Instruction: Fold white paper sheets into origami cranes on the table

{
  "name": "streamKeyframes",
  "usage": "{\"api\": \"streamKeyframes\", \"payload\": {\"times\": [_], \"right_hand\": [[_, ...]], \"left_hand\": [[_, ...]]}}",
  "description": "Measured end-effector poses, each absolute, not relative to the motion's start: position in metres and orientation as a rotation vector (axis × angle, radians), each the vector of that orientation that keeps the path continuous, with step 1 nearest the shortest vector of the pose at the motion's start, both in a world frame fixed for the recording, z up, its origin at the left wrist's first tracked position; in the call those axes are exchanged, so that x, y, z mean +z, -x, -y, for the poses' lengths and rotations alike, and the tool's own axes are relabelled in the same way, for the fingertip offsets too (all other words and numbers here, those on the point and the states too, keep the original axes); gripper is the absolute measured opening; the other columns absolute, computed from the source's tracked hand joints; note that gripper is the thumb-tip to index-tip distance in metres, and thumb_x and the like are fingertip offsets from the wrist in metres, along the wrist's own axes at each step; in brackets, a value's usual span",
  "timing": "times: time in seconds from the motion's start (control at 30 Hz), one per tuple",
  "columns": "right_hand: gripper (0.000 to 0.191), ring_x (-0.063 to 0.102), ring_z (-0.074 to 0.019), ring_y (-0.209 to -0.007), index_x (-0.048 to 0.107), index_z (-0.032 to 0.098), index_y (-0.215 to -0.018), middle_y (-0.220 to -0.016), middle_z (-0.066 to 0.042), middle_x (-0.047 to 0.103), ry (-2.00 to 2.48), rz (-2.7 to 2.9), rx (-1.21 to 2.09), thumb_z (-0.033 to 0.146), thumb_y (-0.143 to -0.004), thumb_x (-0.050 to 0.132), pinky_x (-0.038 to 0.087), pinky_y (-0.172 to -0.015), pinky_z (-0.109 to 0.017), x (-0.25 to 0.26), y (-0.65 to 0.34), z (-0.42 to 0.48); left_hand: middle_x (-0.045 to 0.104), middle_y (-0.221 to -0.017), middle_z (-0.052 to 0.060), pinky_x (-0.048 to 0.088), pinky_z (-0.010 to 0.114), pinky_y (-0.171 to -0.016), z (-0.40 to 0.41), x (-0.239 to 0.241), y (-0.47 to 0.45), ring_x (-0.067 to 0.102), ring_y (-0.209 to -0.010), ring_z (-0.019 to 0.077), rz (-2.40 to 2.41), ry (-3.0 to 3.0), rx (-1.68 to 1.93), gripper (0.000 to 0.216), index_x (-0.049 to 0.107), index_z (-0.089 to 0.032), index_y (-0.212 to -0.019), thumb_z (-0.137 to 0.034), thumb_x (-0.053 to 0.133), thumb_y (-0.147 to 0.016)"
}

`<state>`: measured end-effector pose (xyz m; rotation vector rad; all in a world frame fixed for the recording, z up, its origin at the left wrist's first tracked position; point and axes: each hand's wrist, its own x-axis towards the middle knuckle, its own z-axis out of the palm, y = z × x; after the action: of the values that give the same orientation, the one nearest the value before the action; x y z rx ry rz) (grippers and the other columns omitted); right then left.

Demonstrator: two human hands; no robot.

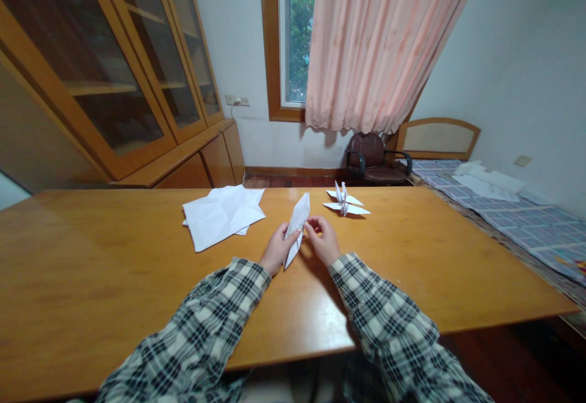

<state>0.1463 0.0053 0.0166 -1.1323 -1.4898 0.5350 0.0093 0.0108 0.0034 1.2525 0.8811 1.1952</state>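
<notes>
A long, diamond-shaped piece of folded white paper [300, 212] is held tilted above the wooden table [137, 311]. My left hand [277, 248] grips it from the left, with the thumb lying across its front. On the right edge, the fingers of my right hand [323, 239] pinch the same paper near its middle. Behind my right hand stand two white paper cranes [346, 207], close together with wings spread. To the left of my left hand lies a loose stack of creased white paper sheets [224, 210].
A glass-doored wooden cabinet [151, 73] rises at the left. Past the table's far edge is a brown armchair [370, 156] under a pink curtain [375, 43]. On the right is a bed [499, 207] with papers on it.
</notes>
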Motion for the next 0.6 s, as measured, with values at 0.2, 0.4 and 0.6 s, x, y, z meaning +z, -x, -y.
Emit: {"api": "streamKeyframes", "payload": {"times": [0.2, 0.4, 0.6], "right_hand": [[0.016, 0.056, -0.0150, -0.071, 0.058, 0.018, -0.081, -0.078, -0.003, 0.061, 1.109, 1.437, 0.650, 0.033, -0.080, 0.055, 0.044, -0.065, -0.027, 0.0195, -0.1455, -0.0044], [0.018, 0.052, -0.0137, -0.066, 0.060, 0.018, -0.075, -0.073, -0.001, 0.057, 1.132, 1.491, 0.653, 0.036, -0.078, 0.058, 0.041, -0.061, -0.026, 0.0152, -0.1455, -0.0057], [0.021, 0.050, -0.0132, -0.064, 0.061, 0.017, -0.073, -0.070, -0.001, 0.057, 1.121, 1.448, 0.732, 0.037, -0.076, 0.059, 0.042, -0.061, -0.025, 0.0095, -0.1459, -0.0092]], "left_hand": [[0.062, -0.079, 0.002, 0.041, 0.023, -0.066, -0.0131, 0.0008, -0.0071, 0.055, -0.073, 0.0148, -0.946, -1.301, 1.231, 0.036, 0.059, -0.014, -0.092, -0.042, 0.065, -0.072], [0.062, -0.077, 0.001, 0.040, 0.024, -0.066, -0.0117, 0.0032, -0.0075, 0.055, -0.073, 0.0155, -0.956, -1.321, 1.200, 0.036, 0.058, -0.014, -0.088, -0.045, 0.065, -0.070], [0.061, -0.085, 0.002, 0.041, 0.024, -0.071, -0.0087, 0.0079, -0.0075, 0.055, -0.079, 0.0157, -0.919, -1.348, 1.181, 0.037, 0.056, -0.015, -0.093, -0.040, 0.067, -0.068]]}}
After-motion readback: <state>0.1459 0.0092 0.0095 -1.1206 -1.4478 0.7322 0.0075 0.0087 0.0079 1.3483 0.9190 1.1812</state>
